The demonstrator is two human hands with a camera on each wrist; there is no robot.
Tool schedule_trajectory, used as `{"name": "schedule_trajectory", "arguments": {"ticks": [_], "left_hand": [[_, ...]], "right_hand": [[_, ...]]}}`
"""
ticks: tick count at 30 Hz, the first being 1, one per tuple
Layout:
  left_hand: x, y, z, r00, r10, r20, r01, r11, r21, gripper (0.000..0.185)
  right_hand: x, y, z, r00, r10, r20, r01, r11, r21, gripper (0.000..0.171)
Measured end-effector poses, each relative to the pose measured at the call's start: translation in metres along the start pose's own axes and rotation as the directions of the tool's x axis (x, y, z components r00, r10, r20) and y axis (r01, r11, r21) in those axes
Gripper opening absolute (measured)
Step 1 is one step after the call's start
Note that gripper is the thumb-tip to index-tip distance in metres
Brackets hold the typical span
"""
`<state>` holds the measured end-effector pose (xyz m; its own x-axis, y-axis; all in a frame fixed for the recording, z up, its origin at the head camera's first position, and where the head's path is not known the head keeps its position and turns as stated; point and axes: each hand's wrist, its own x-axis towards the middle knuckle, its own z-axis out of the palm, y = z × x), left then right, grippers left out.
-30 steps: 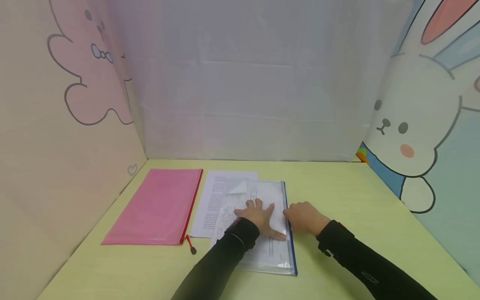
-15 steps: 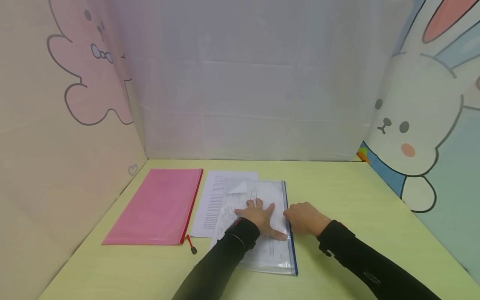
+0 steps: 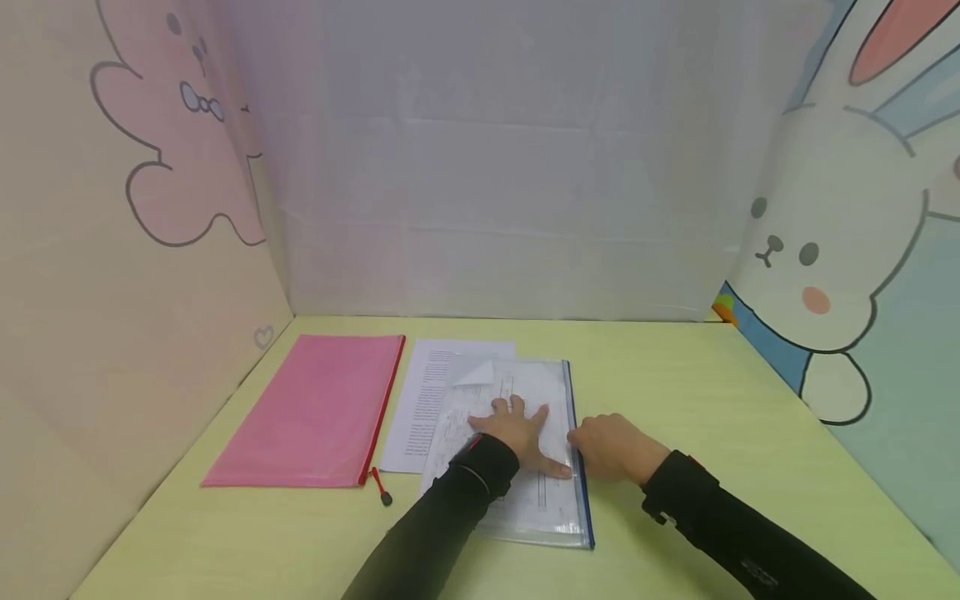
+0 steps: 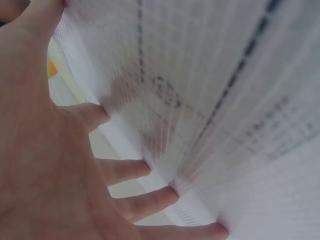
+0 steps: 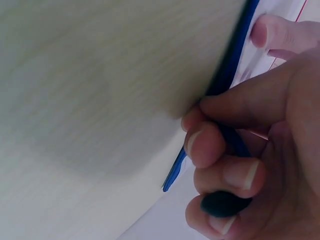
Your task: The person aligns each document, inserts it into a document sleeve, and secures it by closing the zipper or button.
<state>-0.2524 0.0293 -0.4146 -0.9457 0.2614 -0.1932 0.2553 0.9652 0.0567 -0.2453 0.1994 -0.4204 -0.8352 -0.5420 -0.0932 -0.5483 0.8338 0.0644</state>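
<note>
My right hand [image 3: 611,447] pinches the blue zipper edge [image 5: 235,65] of the clear zip pouch [image 3: 525,500], thumb and curled fingers [image 5: 210,145] closed on a dark pull tab [image 5: 225,204] about halfway along that edge. My left hand [image 3: 517,433] lies flat on the pouch just to the left of it, fingers straight and spread, the thumb reaching toward the zipper and nearly touching my right hand; the left wrist view shows the fingertips [image 4: 165,196] pressing on the plastic over printed sheets. The pouch lies flat on the yellow-green table [image 3: 712,392], zipper edge on its right side, with printed papers visible inside and one corner of a sheet folded over near its far end. Its left part overlaps a loose printed page [image 3: 420,400] lying beneath it. Further left, apart from the page, a pink zip pouch [image 3: 315,412] with a red zipper lies flat, its red pull cord [image 3: 381,487] trailing off the near corner.
</note>
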Motion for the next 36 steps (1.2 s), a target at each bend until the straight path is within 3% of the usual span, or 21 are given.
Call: {"name": "schedule_trajectory", "arguments": {"ticks": [17, 26, 36], "left_hand": [[0.001, 0.001, 0.004, 1.0, -0.004, 0.003, 0.004, 1.0, -0.002, 0.112], [0.0, 0.001, 0.002, 1.0, 0.003, -0.009, -0.003, 1.0, 0.011, 0.111], [0.0, -0.001, -0.001, 1.0, 0.001, 0.006, -0.001, 1.0, -0.001, 0.11]], "right_hand": [[-0.006, -0.002, 0.002, 1.0, -0.008, 0.009, 0.008, 1.0, 0.0, 0.011], [-0.011, -0.001, -0.001, 0.999, -0.009, 0.042, 0.006, 0.996, 0.09, 0.005], [-0.013, -0.005, -0.003, 0.999, -0.018, 0.046, 0.013, 0.994, 0.108, 0.006]]}}
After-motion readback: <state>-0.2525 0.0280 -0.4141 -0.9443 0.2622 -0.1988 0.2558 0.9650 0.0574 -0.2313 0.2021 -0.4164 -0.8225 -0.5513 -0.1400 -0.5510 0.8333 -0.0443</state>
